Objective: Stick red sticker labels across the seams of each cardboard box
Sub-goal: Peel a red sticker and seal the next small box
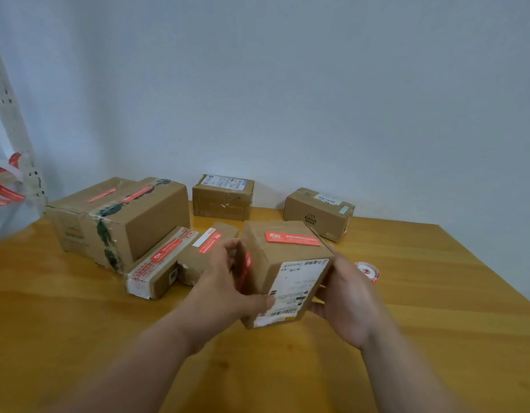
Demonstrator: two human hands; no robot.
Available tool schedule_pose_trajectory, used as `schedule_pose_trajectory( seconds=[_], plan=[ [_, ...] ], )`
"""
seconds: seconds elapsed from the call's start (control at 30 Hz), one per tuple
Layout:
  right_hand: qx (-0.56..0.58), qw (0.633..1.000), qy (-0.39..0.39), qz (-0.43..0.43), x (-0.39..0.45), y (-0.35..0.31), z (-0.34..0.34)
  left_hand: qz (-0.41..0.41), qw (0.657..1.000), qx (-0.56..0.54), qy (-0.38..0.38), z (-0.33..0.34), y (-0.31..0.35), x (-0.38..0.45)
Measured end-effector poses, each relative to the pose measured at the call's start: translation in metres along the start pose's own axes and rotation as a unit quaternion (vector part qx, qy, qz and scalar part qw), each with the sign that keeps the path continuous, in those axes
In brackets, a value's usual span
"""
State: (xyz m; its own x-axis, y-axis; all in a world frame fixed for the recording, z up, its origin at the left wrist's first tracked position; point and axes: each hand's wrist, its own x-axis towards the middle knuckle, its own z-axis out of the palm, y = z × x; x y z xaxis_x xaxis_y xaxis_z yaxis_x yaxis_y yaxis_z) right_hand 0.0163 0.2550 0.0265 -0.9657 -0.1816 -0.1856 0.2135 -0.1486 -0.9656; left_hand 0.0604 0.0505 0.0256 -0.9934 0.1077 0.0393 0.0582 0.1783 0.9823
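I hold a small cardboard box (283, 272) tilted above the wooden table (78, 317). A red sticker label (292, 238) lies across its top face, another red label (246, 269) runs down its left side, and a white shipping label faces me. My left hand (228, 281) grips the box's left side with the thumb on the front. My right hand (344, 296) grips its right side. A roll of red stickers (367, 271) lies on the table just right of my right hand.
A large taped box (117, 216) with two red labels stands at the left, with two smaller labelled boxes (159, 263) (204, 248) leaning before it. Two boxes (223, 198) (318, 214) without red labels sit by the wall. Strips of red stickers (4, 186) hang at far left.
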Motion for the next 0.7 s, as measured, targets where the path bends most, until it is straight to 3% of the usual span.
schedule_pose_trajectory(
  seconds=[0.23, 0.37, 0.43, 0.57, 0.7],
  plan=[
    [-0.131, 0.99, 0.039, -0.031, -0.008, -0.01, 0.008, 0.01, 0.995, 0.082, 0.054, 0.004, -0.011, -0.003],
    [-0.167, 0.954, 0.155, -0.192, -0.017, -0.016, 0.015, 0.031, 0.987, 0.135, 0.079, 0.003, -0.01, -0.001],
    [-0.281, 0.906, 0.142, -0.284, -0.022, -0.018, 0.02, 0.045, 0.978, 0.178, 0.102, 0.0, -0.013, 0.001],
    [-0.493, 0.757, 0.068, -0.423, -0.02, -0.019, 0.03, 0.082, 0.948, 0.292, 0.1, 0.0, -0.007, -0.001],
    [-0.633, 0.648, 0.057, -0.42, -0.021, -0.025, 0.033, 0.102, 0.927, 0.351, 0.088, 0.002, -0.003, -0.002]
  ],
)
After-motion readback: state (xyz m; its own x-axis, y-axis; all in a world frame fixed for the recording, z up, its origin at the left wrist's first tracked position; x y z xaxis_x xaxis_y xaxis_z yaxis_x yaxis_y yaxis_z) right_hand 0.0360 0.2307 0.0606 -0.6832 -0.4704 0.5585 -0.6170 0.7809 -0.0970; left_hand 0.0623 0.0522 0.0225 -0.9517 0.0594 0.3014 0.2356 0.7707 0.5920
